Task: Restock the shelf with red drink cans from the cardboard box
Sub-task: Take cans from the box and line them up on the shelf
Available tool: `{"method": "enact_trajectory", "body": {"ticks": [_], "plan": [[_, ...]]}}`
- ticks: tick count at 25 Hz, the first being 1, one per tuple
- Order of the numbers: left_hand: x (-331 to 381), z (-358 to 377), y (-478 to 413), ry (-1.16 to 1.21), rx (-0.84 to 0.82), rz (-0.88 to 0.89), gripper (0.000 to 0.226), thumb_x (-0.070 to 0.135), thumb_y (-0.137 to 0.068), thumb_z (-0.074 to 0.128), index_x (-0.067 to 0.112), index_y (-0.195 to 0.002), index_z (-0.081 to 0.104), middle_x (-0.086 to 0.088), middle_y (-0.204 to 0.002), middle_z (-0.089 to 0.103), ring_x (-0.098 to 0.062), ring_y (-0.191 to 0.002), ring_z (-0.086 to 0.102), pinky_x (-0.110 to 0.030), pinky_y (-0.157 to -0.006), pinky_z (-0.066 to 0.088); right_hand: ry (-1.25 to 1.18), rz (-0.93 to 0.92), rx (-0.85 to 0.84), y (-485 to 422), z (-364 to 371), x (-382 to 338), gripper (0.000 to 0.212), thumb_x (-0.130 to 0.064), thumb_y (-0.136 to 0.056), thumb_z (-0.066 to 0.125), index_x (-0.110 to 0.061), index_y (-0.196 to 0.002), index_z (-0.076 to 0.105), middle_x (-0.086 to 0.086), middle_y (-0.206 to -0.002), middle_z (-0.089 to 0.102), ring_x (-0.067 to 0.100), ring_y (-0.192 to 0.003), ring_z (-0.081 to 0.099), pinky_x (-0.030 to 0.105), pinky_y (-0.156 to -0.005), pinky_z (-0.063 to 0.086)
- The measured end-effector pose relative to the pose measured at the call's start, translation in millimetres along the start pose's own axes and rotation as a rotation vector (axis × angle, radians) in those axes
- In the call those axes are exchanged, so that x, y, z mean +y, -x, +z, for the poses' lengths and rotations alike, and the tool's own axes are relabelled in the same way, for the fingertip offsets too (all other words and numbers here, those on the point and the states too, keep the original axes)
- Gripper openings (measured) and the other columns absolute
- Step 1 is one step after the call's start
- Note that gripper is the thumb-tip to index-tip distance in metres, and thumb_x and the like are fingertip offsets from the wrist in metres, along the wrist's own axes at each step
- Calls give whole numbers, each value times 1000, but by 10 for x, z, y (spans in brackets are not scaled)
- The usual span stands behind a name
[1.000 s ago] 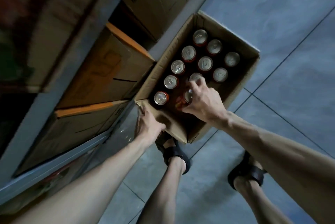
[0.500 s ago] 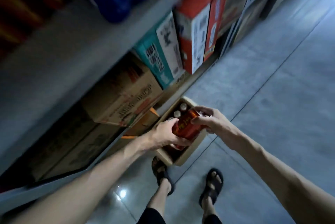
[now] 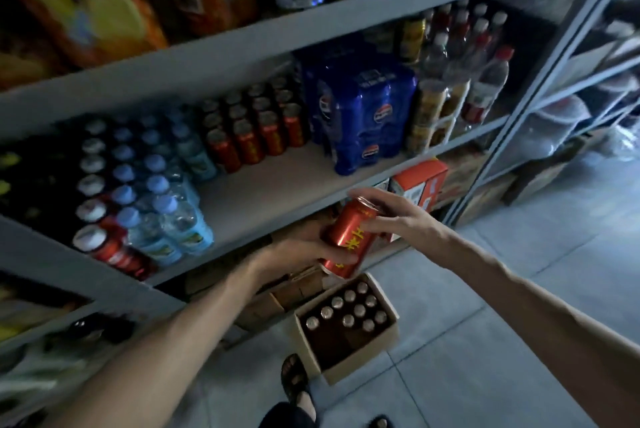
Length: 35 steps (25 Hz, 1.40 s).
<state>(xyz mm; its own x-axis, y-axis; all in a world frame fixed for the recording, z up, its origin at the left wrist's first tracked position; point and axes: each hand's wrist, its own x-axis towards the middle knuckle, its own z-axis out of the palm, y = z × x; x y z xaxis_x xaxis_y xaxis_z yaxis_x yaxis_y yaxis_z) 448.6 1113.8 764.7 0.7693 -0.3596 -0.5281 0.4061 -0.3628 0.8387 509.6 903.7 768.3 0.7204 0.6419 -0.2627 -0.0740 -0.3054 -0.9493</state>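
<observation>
Dozens of clear plastic water bottles with blue caps [image 3: 156, 206] stand packed at the left end of the middle grey metal shelf [image 3: 277, 192], and just right of them, further back, stand rows of red shelved cans [image 3: 256, 136] with a bare stretch of board in front. Below that stretch, at the frame's centre, the left hand [image 3: 298, 251] wraps its fingers round the lower half of a red metal drink can [image 3: 351, 237] printed with yellow characters, thumb lying across its front. This can is in the air in front of the shelf edge, tilted with its top toward the upper right. Directly beneath it, an open brown cardboard box [image 3: 360, 365] sits on the grey tiled floor, with boxed cans [image 3: 346, 310] upright in rows along its far side. From the right, the right hand [image 3: 412, 219] pinches the held can's upper end between thumb and outstretched fingers. Higher up, blue shrink-wrapped can packs [image 3: 363, 116] stand right of the shelved cans, then clear bottles with red caps [image 3: 485, 81].
</observation>
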Motion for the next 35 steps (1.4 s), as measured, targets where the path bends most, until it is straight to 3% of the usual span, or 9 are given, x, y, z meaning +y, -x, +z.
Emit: {"method": "enact_trajectory", "body": {"ticks": [5,9,13,16,21,25,28,31,35], "plan": [[-139,-374,148,-30,264,133,71,29,-61,87,23,-126,59,3,-115,70,-12,-109,64,-38,-103,47,163,-98,102,-308,402,-283,68,-29,-78,81,-34,-135,44,-9,-124,59,-1,-108,59,18,-86,52],[-334,-822,186,-29,295,154,62,22,-67,86,26,-123,61,7,-113,70,-7,-107,63,-28,-98,47,239,-71,111,-779,618,-365,69,-41,-67,86,-28,-125,51,-6,-113,64,8,-103,63,34,-89,55],[-585,-1171,106,40,344,160,61,31,-61,87,30,-118,65,7,-112,71,-12,-111,62,-40,-104,46,261,-50,123,-1254,789,-337,72,-45,-65,86,-24,-125,53,-4,-110,66,12,-101,65,42,-90,55],[-713,-1333,95,86,387,161,53,22,-68,85,24,-117,65,4,-109,72,-10,-105,64,-35,-99,49,283,-34,112,-1539,898,-333,73,-41,-66,87,-22,-128,52,-4,-113,65,11,-105,62,36,-94,53],[-929,-1517,-42,176,519,92,55,24,-67,86,22,-117,63,5,-110,70,-11,-107,63,-26,-93,47,420,-14,63,-2080,966,-329,68,-39,-63,88,-25,-123,57,-9,-107,65,6,-99,61,12,-75,44],[-1150,-1558,-236,-255,692,-157,80,35,-72,81,18,-141,43,-3,-140,52,-22,-129,49,-28,-100,40,658,-83,61,-2486,987,-248,69,-47,-62,83,-34,-124,55,-10,-110,66,7,-100,60,25,-86,50],[-1329,-1578,-453,-517,622,-375,90,47,-81,70,12,-151,24,-18,-153,28,-35,-140,30,-44,-113,32,702,-126,47,-2810,994,-222,68,-44,-66,80,-37,-126,49,-8,-119,61,10,-105,56,33,-91,47],[-1373,-1507,-582,-564,562,-457,82,51,-89,58,11,-152,22,-25,-158,10,-46,-145,8,-54,-117,21,642,-157,-37,-3181,1042,-265,65,-34,-64,82,-33,-122,53,-8,-121,61,11,-110,58,34,-92,48],[-1414,-1521,-582,-734,530,-449,71,48,-94,51,4,-146,31,-33,-148,28,-46,-136,31,-54,-113,25,652,-224,-115,-3544,1158,-227,65,-24,-61,82,-25,-121,55,-6,-118,61,12,-110,58,32,-91,48]]}}
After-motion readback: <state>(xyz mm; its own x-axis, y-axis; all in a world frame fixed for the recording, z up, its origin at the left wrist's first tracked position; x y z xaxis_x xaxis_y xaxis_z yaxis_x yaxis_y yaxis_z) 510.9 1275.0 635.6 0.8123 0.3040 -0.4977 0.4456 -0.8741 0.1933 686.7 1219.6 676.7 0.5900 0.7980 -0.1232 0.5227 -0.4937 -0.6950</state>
